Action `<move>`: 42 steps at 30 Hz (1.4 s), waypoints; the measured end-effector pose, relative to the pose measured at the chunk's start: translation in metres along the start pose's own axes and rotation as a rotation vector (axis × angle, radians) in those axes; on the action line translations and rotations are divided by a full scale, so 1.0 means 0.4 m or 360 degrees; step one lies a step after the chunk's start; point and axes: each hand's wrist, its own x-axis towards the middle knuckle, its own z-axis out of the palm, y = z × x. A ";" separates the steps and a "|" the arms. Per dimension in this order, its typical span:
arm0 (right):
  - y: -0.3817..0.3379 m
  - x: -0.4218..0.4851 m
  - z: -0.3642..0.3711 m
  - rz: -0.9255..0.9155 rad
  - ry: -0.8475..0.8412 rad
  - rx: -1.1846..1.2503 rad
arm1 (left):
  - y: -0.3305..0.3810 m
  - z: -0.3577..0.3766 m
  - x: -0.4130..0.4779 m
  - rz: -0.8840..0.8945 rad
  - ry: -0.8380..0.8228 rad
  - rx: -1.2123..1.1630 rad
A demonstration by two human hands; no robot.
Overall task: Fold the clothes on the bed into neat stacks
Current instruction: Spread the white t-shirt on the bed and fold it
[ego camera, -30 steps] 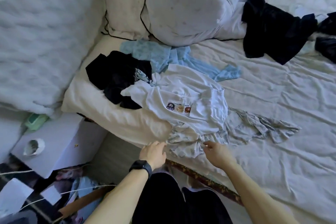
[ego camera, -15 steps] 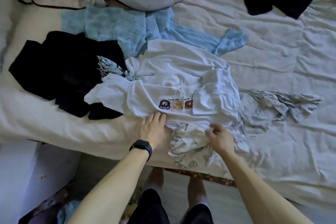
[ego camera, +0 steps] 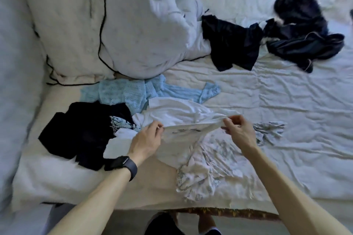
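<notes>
First fold being set up

An edge of the white T-shirt (ego camera: 181, 114) is pinched taut between the left hand (ego camera: 147, 137) and right hand (ego camera: 238, 131), above the near side of the bed (ego camera: 286, 120). Folding is judged barely begun; flattening is needed next

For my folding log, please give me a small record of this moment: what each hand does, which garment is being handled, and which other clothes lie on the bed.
left hand: pinches one edge of the white T-shirt
right hand: pinches the same edge, further right
white T-shirt: edge lifted and stretched between the hands, rest on the bed
patterned pale garment: crumpled, near bed edge
black garment: left of the T-shirt
light blue knit: behind the T-shirt
dark clothes: far side, unfolded
folded stacks: none visible
</notes>
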 end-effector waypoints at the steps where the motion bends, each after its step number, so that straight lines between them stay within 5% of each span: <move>1: -0.071 0.002 -0.020 -0.0051 0.0016 0.0065 | 0.047 -0.063 0.008 0.0005 0.0027 -0.0047; 6: -0.433 0.005 -0.125 -0.0457 0.0066 0.0213 | 0.225 -0.313 0.049 0.0048 0.0085 -0.0329; 10: -0.611 -0.001 -0.199 -0.0706 0.0077 0.0059 | 0.319 -0.465 0.087 0.0092 0.0395 -0.0270; 16: -0.705 -0.005 -0.281 -0.0783 -0.0010 0.0037 | 0.446 -0.596 0.092 0.0229 0.0546 0.0154; 20: -0.739 -0.030 -0.329 -0.0836 -0.0098 0.0157 | 0.505 -0.682 0.068 0.0251 0.0557 0.0076; 24: -0.752 -0.053 -0.365 -0.1129 0.0216 0.0251 | 0.558 -0.730 0.043 0.0498 0.0809 -0.0192; 26: -0.757 -0.062 -0.366 -0.1074 0.0240 0.0263 | 0.585 -0.726 0.028 0.0530 0.0431 -0.0165; 28: -0.761 -0.070 -0.353 -0.0966 0.0042 0.0246 | 0.608 -0.696 0.020 0.0437 -0.0289 -0.0117; 30: -0.772 -0.089 -0.333 -0.1017 -0.0194 0.0237 | 0.637 -0.673 0.023 0.0444 -0.0696 -0.0136; 32: -0.798 -0.113 -0.318 -0.1117 -0.0467 0.0264 | 0.684 -0.665 0.043 0.0554 -0.0547 -0.0242; 35: -0.852 -0.144 -0.312 -0.1235 -0.0695 0.0257 | 0.769 -0.678 0.073 0.0817 0.0020 -0.0203; 38: -0.899 -0.162 -0.342 -0.1255 -0.0680 0.0391 | 0.843 -0.699 0.097 0.1022 -0.0127 0.0033; 42: -0.880 -0.148 -0.413 -0.1257 -0.0417 0.0756 | 0.917 -0.705 0.132 0.0972 -0.0087 -0.0133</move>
